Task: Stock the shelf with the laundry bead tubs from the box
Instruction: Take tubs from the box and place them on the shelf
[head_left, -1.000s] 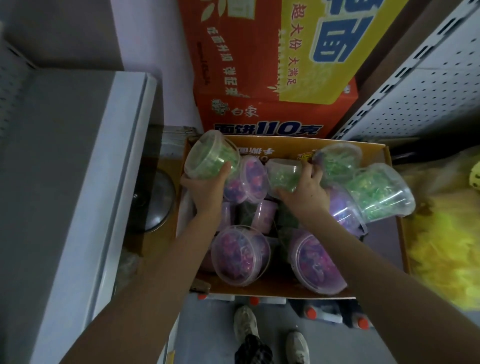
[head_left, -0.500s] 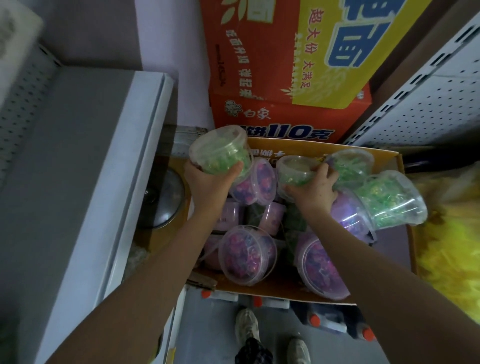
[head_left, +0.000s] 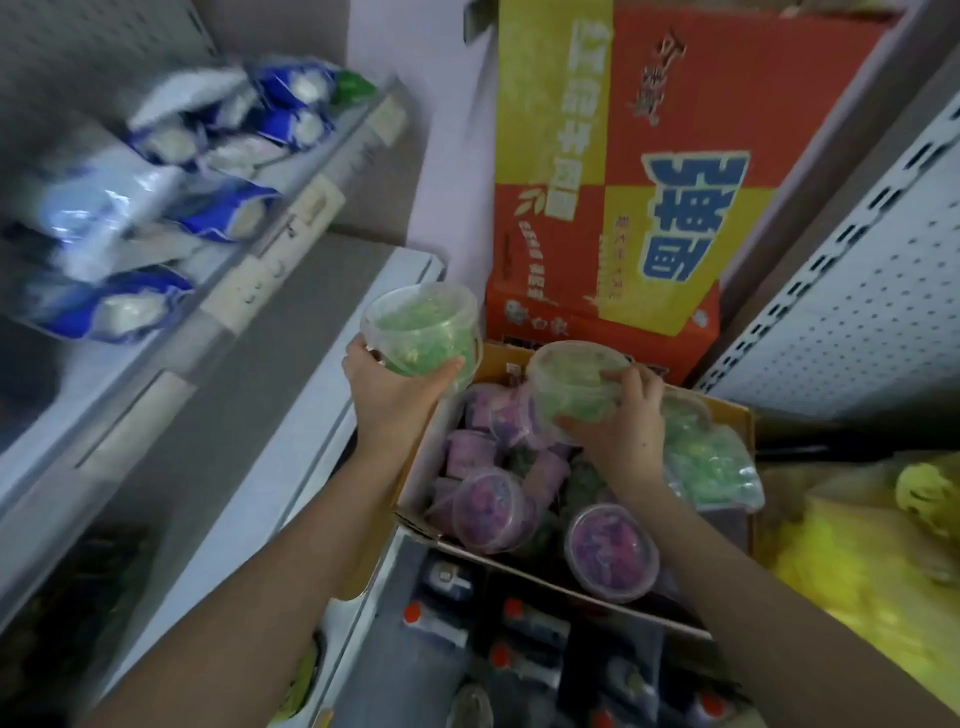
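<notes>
While purple tubs (head_left: 491, 512) crowd the box (head_left: 744, 431), left grip (head_left: 395, 397) clasps a green tub (head_left: 421, 332), right grip (head_left: 626, 423) a second green tub (head_left: 574, 382); shelf (head_left: 234, 415) apparently unstocked.

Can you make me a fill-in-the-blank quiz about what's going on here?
1. The left hand holds a tub whose beads are ____.
2. The right hand grips a second tub over the cardboard ____.
3. The lidded tubs nearest the camera hold ____ beads.
Missing words: green; box; purple.

Left hand (head_left: 390, 396) grips a green bead tub (head_left: 422, 333); right hand (head_left: 621, 422) grips another green tub (head_left: 574, 382) above the cardboard box (head_left: 735, 415)
</notes>
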